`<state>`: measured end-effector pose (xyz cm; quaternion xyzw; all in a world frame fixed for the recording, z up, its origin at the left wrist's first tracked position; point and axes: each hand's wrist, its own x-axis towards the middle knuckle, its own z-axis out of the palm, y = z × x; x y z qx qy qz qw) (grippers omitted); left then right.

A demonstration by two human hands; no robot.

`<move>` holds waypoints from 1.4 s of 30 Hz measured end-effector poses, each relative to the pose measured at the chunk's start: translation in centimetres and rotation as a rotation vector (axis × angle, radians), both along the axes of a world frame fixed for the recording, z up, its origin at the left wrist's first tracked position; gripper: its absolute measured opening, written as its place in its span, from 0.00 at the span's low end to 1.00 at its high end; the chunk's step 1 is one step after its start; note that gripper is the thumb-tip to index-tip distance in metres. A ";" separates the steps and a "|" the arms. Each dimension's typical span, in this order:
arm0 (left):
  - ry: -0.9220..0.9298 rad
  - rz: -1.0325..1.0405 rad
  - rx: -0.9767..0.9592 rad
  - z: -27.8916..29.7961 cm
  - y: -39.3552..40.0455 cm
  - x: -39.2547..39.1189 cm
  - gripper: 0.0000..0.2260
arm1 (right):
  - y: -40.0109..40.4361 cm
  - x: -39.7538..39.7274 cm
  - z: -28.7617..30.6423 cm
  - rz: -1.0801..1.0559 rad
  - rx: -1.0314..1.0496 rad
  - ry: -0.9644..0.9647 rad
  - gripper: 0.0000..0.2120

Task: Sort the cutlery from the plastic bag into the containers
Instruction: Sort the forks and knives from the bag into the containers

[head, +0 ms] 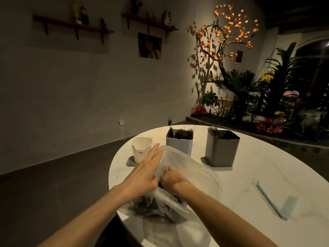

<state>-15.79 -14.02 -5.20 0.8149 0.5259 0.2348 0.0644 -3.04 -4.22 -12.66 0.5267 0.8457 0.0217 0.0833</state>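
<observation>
One camera sits on the person's head, looking forward and down across the round table [249,166]. Both forearms reach in from the bottom edge, close beneath it; beyond the hands it takes in the wall [71,95] and plants [249,90].

Round white tabletop [258,168], pale and faintly veined. Clear plastic bag [192,175] at near edge, dark cutlery [144,205] showing through it. Beyond bag, in a row: small white container [141,148] on a grey saucer-like base [130,162] at left, light blue container [179,144] at centre with dark cutlery upright inside, grey container [221,150] at right, partly filled. Pale blue straw-like stick [270,200] lying well apart at right, near edge.
</observation>
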 end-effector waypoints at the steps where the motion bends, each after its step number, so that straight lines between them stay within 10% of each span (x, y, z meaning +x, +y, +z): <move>1: -0.012 -0.009 -0.013 0.0 0.1 0.3 0.40 | -0.3 0.1 0.2 0.004 -0.013 -0.055 0.24; 10: -0.068 -0.060 -0.046 -0.1 1.6 1.6 0.36 | -3.6 1.7 6.0 -0.004 -0.333 -0.073 0.12; 18: -0.642 -0.072 -0.185 3.1 3.5 5.6 0.09 | -7.1 9.6 14.2 -0.145 -0.574 0.266 0.09; 28: -1.110 -0.158 -0.746 2.8 6.1 9.1 0.21 | -10.1 22.5 19.9 -0.302 -0.717 0.621 0.08; 31: -0.989 -0.106 -0.864 0.2 7.3 10.4 0.19 | -10.1 25.1 20.1 -0.336 -0.730 0.706 0.07; 36: -0.291 -0.090 -0.821 -3.9 9.5 10.4 0.15 | -9.5 26.5 19.3 -0.355 -0.757 0.608 0.08; 39: 0.000 0.036 -0.770 -6.4 12.5 9.0 0.39 | -8.6 28.2 19.7 -0.383 -0.734 0.672 0.08; 42: 0.187 -0.102 -0.701 -2.1 8.5 10.8 0.13 | -7.6 29.0 20.0 -0.396 -0.711 0.761 0.08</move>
